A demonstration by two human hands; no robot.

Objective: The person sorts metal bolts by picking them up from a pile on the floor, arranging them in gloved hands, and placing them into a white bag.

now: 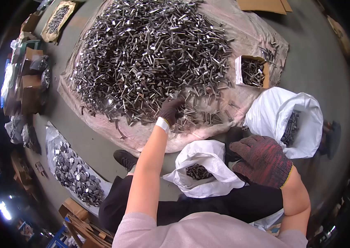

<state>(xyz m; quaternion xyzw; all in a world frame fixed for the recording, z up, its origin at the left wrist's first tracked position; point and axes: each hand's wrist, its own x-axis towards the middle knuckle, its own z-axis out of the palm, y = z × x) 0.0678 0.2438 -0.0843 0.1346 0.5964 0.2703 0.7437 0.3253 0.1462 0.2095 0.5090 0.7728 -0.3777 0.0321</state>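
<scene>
We do best to work the near edge of the heap of metal pieces (150, 53), where they lie thinner — a few lifted by their shanks come away more cleanly than a fistful dragged from the tangle. The heap lies on a stained sheet (135, 139); more pieces sit in the smaller sack (225, 182), the larger sack (265, 109) and the cardboard box (238, 71).

Our left hand (172, 110) reaches down among the pieces, fingers partly extended (the glove hides their undersides), so we cannot tell whether it pinches any. Our right hand (261, 160) hangs between the 2 sacks, fingers loosely bent and close together; its palm is turned away, and we cannot tell whether it holds anything.
</scene>
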